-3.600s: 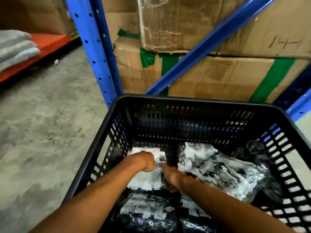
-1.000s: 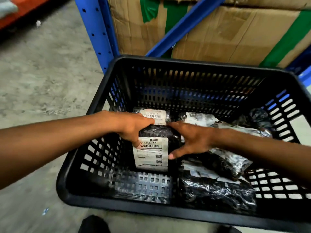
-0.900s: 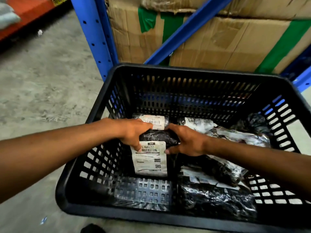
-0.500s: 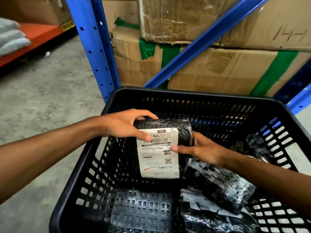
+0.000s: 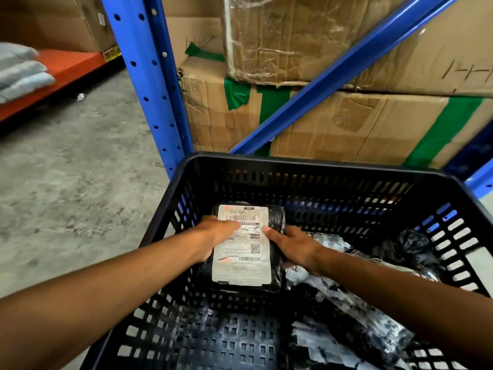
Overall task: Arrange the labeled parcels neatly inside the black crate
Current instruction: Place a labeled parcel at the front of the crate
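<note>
While both hands are gripping one labeled parcel [image 5: 246, 247], the person is setting it into the far-left corner of the black crate [image 5: 306, 166].

The left hand [image 5: 213, 237] is clasping its left edge and the right hand [image 5: 292, 244] its right; likely next, pressing it flat and letting go. Black wrap, white barcode label facing up; other parcels [image 5: 344, 297] are lying along the right side.
</note>
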A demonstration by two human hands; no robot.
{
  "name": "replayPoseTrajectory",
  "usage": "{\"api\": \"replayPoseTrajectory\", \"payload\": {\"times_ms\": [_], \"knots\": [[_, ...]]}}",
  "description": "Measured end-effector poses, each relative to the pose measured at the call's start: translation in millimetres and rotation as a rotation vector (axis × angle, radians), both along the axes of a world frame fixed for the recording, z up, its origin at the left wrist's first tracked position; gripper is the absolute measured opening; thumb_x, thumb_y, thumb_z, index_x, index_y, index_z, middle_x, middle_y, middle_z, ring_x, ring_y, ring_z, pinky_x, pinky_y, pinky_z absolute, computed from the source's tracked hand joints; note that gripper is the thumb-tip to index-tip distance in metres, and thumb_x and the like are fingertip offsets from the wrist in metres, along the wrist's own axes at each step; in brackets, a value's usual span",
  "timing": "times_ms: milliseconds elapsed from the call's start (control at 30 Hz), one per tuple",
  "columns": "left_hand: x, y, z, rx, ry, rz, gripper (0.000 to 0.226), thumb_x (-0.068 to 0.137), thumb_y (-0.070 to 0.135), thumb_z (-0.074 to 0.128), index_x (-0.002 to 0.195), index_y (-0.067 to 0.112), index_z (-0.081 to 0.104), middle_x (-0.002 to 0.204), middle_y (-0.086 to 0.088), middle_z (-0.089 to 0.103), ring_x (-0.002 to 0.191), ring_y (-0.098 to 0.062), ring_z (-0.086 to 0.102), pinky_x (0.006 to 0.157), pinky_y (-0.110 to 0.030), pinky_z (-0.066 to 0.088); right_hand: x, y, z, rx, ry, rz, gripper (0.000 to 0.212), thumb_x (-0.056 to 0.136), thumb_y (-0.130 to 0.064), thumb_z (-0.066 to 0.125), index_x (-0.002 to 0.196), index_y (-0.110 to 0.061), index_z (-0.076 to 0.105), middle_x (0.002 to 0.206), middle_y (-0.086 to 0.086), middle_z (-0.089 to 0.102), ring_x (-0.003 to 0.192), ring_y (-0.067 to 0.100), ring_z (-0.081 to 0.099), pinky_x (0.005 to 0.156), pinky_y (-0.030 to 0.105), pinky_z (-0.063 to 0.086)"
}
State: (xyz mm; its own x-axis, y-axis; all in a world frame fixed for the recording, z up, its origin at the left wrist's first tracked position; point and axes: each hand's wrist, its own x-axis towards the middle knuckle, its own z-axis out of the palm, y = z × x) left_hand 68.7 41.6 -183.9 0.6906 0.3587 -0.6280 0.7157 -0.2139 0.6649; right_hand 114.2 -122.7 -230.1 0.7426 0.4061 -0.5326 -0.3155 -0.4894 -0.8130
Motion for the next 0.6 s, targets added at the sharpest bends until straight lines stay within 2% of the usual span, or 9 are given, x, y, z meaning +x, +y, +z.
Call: {"api": "replayPoseTrajectory", "payload": {"times_ms": [67, 100, 167, 200, 233, 367, 500, 567, 600], "knots": [[7.5, 1.6, -10.2, 0.084, 0.015, -0.019, 0.049, 0.087, 0.025, 0.063, 0.128, 0.003, 0.048, 0.117, -0.010, 0.063, 0.097, -0.023, 0.063, 0.080, -0.030, 0.053, 4.5, 14.2, -2.6, -0.179, -0.037, 0.025, 0.061, 0.092, -0.048, 0.050, 0.138, -0.009, 0.040, 0.126, 0.011, 0.064, 0.099, 0.025, 0.068, 0.064, 0.038, 0.062], [9.3, 2.1, -13.8, 0.105, 0.037, -0.052, 0.057, 0.085, 0.023, 0.064, 0.134, 0.001, 0.044, 0.125, -0.013, 0.062, 0.106, -0.024, 0.061, 0.088, -0.032, 0.052, 5.8, 18.6, -4.9, -0.265, -0.017, 0.062, 0.076, 0.090, -0.049, 0.053, 0.148, -0.009, 0.023, 0.140, 0.015, 0.050, 0.108, 0.031, 0.064, 0.064, 0.039, 0.062], [9.1, 1.7, -19.3, 0.129, 0.085, -0.108, 0.068, 0.083, 0.018, 0.065, 0.142, 0.001, 0.036, 0.133, -0.015, 0.058, 0.119, -0.027, 0.057, 0.099, -0.036, 0.049, 5.3, 22.7, -11.5, -0.340, 0.005, 0.109, 0.097, 0.088, -0.049, 0.057, 0.153, -0.011, -0.005, 0.154, 0.014, 0.031, 0.114, 0.034, 0.060, 0.065, 0.038, 0.062], [8.1, 1.2, -20.4, 0.148, 0.115, -0.124, 0.076, 0.083, 0.018, 0.065, 0.146, 0.001, 0.028, 0.137, -0.015, 0.055, 0.124, -0.028, 0.054, 0.103, -0.036, 0.047, 5.1, 22.5, -14.6, -0.339, -0.006, 0.117, 0.100, 0.087, -0.049, 0.058, 0.152, -0.012, -0.008, 0.155, 0.013, 0.029, 0.115, 0.033, 0.060, 0.068, 0.038, 0.062], [7.7, 1.5, -21.8, 0.171, 0.144, -0.135, 0.083, 0.083, 0.020, 0.065, 0.150, 0.001, 0.019, 0.140, -0.015, 0.051, 0.128, -0.028, 0.051, 0.106, -0.036, 0.044, 6.0, 21.6, -18.2, -0.327, -0.020, 0.121, 0.099, 0.087, -0.048, 0.059, 0.153, -0.013, -0.005, 0.155, 0.013, 0.031, 0.114, 0.032, 0.060, 0.068, 0.038, 0.063], [8.7, 2.6, -24.8, 0.246, 0.187, -0.220, 0.088, 0.087, 0.022, 0.063, 0.153, 0.004, 0.009, 0.145, -0.014, 0.048, 0.132, -0.028, 0.046, 0.107, -0.032, 0.041, 7.9, 16.5, -27.3, -0.297, -0.088, 0.116, 0.088, 0.086, -0.050, 0.060, 0.149, -0.009, 0.013, 0.146, 0.014, 0.044, 0.105, 0.026, 0.062, 0.040, 0.021, 0.055], [6.8, 1.6, -19.0, 0.330, 0.211, -0.316, 0.089, 0.090, 0.026, 0.060, 0.154, 0.003, 0.002, 0.150, -0.015, 0.041, 0.136, -0.029, 0.042, 0.111, -0.036, 0.038, 6.3, 22.7, -14.0, -0.387, -0.018, 0.158, 0.086, 0.087, -0.051, 0.057, 0.148, -0.006, 0.016, 0.145, 0.014, 0.042, 0.105, 0.030, 0.064, 0.052, 0.027, 0.058], [4.4, -4.0, -14.8, 0.424, 0.196, -0.375, 0.091, 0.089, 0.029, 0.059, 0.155, 0.008, 0.000, 0.154, -0.016, 0.033, 0.139, -0.031, 0.037, 0.112, -0.038, 0.037, 5.5, 20.2, 4.6, -0.468, -0.030, 0.262, 0.071, 0.088, -0.053, 0.054, 0.137, -0.005, 0.036, 0.133, 0.014, 0.053, 0.095, 0.028, 0.066, 0.059, 0.030, 0.057], [2.8, -8.1, -12.1, 0.507, 0.169, -0.425, 0.091, 0.088, 0.033, 0.058, 0.155, 0.012, -0.001, 0.155, -0.016, 0.027, 0.140, -0.033, 0.032, 0.113, -0.039, 0.034, 5.8, 16.1, 16.8, -0.527, -0.110, 0.363, 0.062, 0.089, -0.054, 0.052, 0.129, -0.006, 0.047, 0.125, 0.013, 0.059, 0.094, 0.027, 0.066, 0.065, 0.030, 0.056]]}}
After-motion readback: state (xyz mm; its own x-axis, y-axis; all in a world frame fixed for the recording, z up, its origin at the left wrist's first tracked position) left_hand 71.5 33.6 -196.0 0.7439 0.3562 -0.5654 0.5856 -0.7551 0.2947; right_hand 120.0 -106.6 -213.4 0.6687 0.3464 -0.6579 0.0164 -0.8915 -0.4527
